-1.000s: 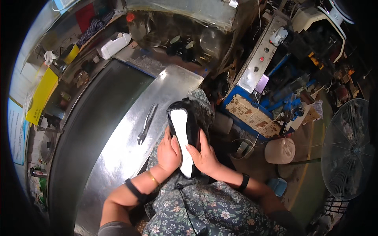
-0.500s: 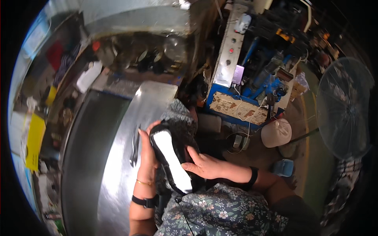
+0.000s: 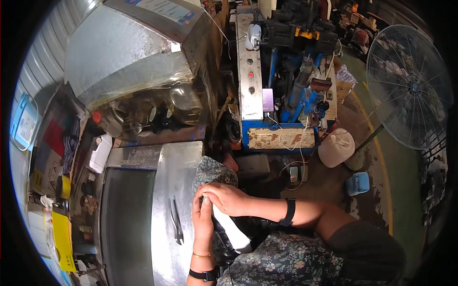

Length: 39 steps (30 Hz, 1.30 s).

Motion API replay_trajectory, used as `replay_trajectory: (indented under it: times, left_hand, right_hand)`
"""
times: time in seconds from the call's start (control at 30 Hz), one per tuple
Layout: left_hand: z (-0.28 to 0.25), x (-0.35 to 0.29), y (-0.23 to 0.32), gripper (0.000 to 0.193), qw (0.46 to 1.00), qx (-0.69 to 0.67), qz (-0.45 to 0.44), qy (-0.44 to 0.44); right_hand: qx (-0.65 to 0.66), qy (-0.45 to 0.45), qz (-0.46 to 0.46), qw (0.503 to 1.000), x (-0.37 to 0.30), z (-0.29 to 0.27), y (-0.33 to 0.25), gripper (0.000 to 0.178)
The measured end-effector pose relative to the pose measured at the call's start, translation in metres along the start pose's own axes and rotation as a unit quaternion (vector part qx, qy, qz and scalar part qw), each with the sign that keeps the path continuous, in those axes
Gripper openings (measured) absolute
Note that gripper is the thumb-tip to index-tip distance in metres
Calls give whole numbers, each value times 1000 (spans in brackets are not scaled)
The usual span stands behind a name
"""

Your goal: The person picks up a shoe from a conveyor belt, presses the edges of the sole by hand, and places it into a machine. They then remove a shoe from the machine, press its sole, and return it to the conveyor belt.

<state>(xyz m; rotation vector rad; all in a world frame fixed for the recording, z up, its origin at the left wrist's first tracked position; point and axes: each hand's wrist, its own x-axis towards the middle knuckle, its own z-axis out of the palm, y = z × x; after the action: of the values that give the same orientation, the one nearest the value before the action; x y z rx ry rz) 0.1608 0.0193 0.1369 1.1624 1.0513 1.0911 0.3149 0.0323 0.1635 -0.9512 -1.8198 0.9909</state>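
A floral apron (image 3: 291, 257) was nearest, and over the lap lay a black shoe (image 3: 232, 231) with a white insole, slanting away to the far left. The right hand (image 3: 224, 198) had its fingers curled closed over the shoe's far end. The left hand (image 3: 203, 224) stood against its left side, touching the right; its inner fingers were hidden, so how firmly it gripped I couldn't tell.

To the left, a shiny metal tabletop (image 3: 164, 167) held dark pincers (image 3: 175, 221). Its right edge ran near the left hand; its left edge met a dark panel (image 3: 129, 214). Farther left, a yellow sign (image 3: 62, 238) bore small dark characters.

On the right, concrete floor showed between the right forearm and a beige jug (image 3: 336, 148), with a blue tub (image 3: 358, 183) farther right. Beyond stood a blue-framed machine (image 3: 281, 138), where a purple screen (image 3: 267, 100) showed tiny lettering. A big fan (image 3: 415, 88) carried a hub badge. At far left, a metal hood (image 3: 129, 52) had a printed sheet (image 3: 164, 10) on top.
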Motion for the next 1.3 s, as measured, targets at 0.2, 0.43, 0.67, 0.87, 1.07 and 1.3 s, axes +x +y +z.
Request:
replay_trajectory:
  times: [0.2, 0.43, 0.67, 0.87, 1.07, 1.3]
  left_hand:
    - [10, 8, 4, 43, 999, -18, 44, -19]
    - [12, 17, 8, 54, 995, 98, 25, -17]
    - [-2, -7, 17, 64, 990, 53, 24, -128]
    - [5, -11, 26, 66, 984, 107, 59, -131]
    - [16, -15, 33, 85, 986, 52, -7, -156]
    - [77, -38, 84, 84, 851, 304, 287, -318]
  right_hand:
    - [210, -154, 50, 964, 1, -49, 18, 37]
    - [106, -9, 28, 994, -8, -17, 26, 44]
    - [100, -31, -8, 994, -29, -28, 15, 53]
    - [160, -129, -15, 979, -29, -53, 14, 73]
    - [200, -69, 19, 977, -38, -45, 18, 70]
    - [429, -32, 92, 898, -99, -109, 29, 90]
